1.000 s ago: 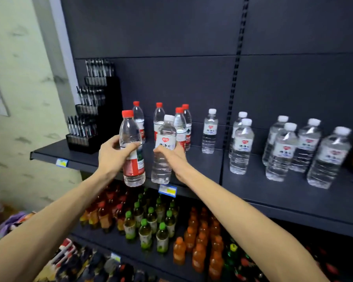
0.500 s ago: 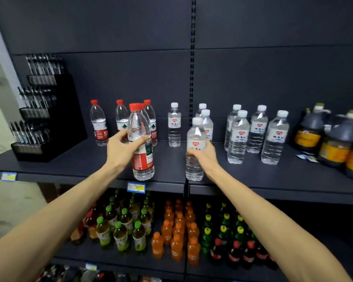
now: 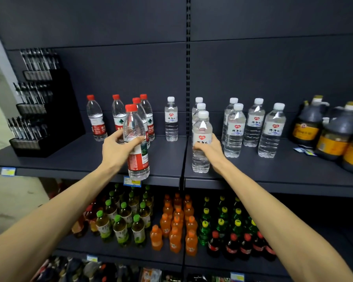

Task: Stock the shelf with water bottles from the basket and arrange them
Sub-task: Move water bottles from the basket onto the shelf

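Note:
My left hand (image 3: 116, 149) grips a red-capped water bottle (image 3: 136, 151) with a red label, held upright just above the front edge of the dark shelf (image 3: 80, 157). My right hand (image 3: 213, 152) is closed around a white-capped water bottle (image 3: 201, 157) whose base stands on the shelf near its front edge, in front of two more white-capped ones. Several red-capped bottles (image 3: 96, 119) stand at the back left. Several white-capped bottles (image 3: 253, 123) stand at the back middle and right. No basket is in view.
A black tiered pen rack (image 3: 37, 110) fills the shelf's left end. Dark jugs with orange labels (image 3: 332, 131) stand at the right end. The lower shelf holds green-capped, orange and cola bottles (image 3: 177, 224). A vertical slotted post (image 3: 188, 68) divides the back panel.
The view has swung right along the shelf. My right hand has carried the white-capped bottle right, past the post, and set its base on the shelf. My left hand still holds the red-capped bottle.

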